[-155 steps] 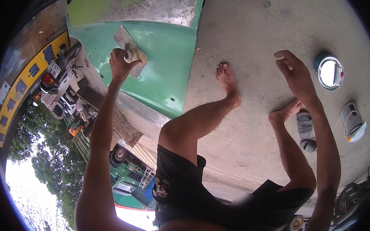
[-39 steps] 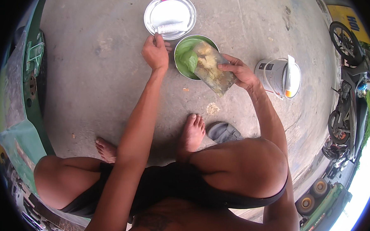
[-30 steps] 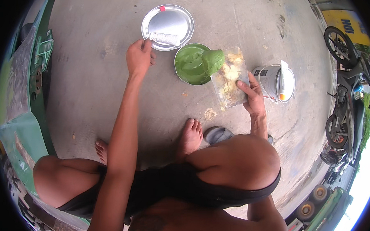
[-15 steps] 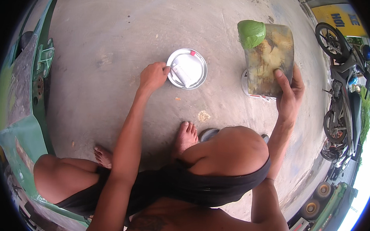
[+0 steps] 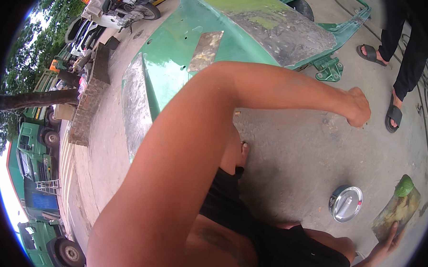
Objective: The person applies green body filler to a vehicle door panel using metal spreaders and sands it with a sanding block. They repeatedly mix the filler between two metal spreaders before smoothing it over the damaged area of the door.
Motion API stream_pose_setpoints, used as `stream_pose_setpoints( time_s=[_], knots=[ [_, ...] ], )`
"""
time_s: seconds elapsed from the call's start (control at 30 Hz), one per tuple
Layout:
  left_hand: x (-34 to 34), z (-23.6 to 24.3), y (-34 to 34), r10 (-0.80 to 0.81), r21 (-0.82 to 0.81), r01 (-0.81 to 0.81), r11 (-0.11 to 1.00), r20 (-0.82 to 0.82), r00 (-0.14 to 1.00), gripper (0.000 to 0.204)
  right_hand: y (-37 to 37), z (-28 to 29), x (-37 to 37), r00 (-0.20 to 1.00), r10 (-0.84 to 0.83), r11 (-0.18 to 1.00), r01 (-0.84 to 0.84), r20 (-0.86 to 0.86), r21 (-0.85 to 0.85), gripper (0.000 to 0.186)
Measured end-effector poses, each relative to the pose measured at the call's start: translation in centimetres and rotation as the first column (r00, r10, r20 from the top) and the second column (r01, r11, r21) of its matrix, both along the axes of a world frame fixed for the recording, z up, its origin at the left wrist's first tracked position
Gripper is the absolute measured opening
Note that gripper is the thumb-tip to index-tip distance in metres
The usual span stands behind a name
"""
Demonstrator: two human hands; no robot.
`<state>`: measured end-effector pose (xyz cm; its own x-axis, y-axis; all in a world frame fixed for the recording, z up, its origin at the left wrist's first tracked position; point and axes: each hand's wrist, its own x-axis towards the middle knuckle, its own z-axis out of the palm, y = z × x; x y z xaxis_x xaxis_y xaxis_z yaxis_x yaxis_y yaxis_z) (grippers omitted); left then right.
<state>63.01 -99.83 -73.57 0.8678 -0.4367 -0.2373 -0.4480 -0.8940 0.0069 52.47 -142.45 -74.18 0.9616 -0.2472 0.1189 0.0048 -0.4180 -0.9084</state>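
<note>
At the near right of the scene, our right hand (image 5: 387, 240) pinches the lower edge of a stained flat plate (image 5: 393, 215), thumb on the face that shows and fingers mostly hidden. A mound of green paste (image 5: 404, 185) sits on the plate's far corner, and we see the plate held above the concrete floor (image 5: 294, 146).

Just left of it, well clear of that grip, stands a can (image 5: 334, 201) with a shiny lid (image 5: 353, 195); a pale tube (image 5: 346, 206) lies on top. Our left arm (image 5: 175, 146) bends across the middle, ending in a left hand (image 5: 359, 108) with curled fingers; we cannot tell whether that grip is fully closed or has anything inside.

Near it, on the far right, are a co-worker's black trousers (image 5: 410, 70) and dark sandals (image 5: 394, 116). Beyond our forearm we have a green panel (image 5: 172, 50) with a second flat plate (image 5: 207, 51) lying on it. Farther left stand a motorbike (image 5: 128, 8), a low brick wall (image 5: 86, 106) and green trucks (image 5: 32, 135).
</note>
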Motion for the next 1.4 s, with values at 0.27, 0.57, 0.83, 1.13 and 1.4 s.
stream_pose_setpoints(
  time_s=[0.27, 0.57, 0.83, 1.13, 1.4],
  knots=[
    [-16.5, 4.4, 38.6, 0.929, -0.001, -0.939, 0.344, 0.147, 0.34, 0.076, 5.5, 2.1, 7.5, 0.961, 0.264, 0.959, -0.27, 0.078, 0.088, 0.061],
    [-19.2, -1.2, 37.7, 0.966, -0.182, -0.957, -0.227, 0.08, -0.244, 0.13, 10.2, 4.3, 8.2, 0.878, 0.467, 0.859, -0.478, 0.103, 0.182, 0.056],
    [-18.9, 5.5, 36.3, 0.831, -0.785, -0.546, -0.293, -0.492, 0.26, 0.039, 13.8, 6.4, 7.9, 0.837, 0.536, 0.826, -0.547, 0.111, 0.135, 0.055],
    [3.9, 17.6, 12.7, 0.336, -0.887, -0.451, 0.099, -0.397, 0.854, 0.055, 18.4, 14.4, 9.3, 0.819, 0.525, 0.844, -0.537, 0.231, -0.012, 0.042],
    [6.9, 12.4, -5.3, -0.513, -0.67, -0.61, -0.423, -0.378, 0.771, 0.051, 13.6, 18.9, 8.1, 0.585, 0.523, 0.772, -0.017, 0.62, -0.635, 0.041]
  ],
)
